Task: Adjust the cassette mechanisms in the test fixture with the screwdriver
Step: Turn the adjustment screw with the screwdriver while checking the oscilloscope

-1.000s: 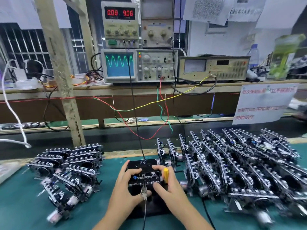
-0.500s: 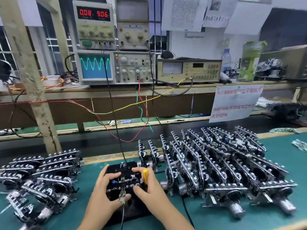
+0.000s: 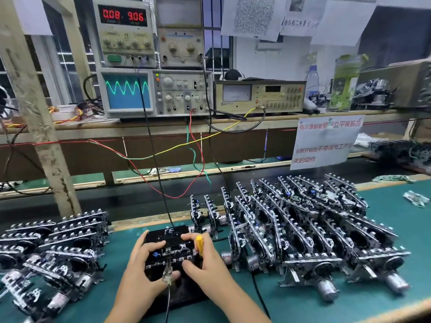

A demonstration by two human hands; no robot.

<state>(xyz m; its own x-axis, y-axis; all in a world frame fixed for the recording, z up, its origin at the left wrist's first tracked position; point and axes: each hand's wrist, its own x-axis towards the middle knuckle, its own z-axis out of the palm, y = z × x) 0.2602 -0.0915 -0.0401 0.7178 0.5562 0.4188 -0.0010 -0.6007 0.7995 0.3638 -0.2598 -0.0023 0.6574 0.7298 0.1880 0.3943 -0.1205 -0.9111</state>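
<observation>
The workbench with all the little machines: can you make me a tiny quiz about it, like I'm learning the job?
1. True or false: the oscilloscope screen shows a flat line.
2. Which hand holds the yellow-handled screwdriver? A) left hand B) right hand C) neither
3. Fill in: the red digits on the power supply read 0.08 and ____.

Key
1. False: it shows a green wave.
2. B: the right hand holds it while both hands rest on the black test fixture.
3. 9.06
</observation>
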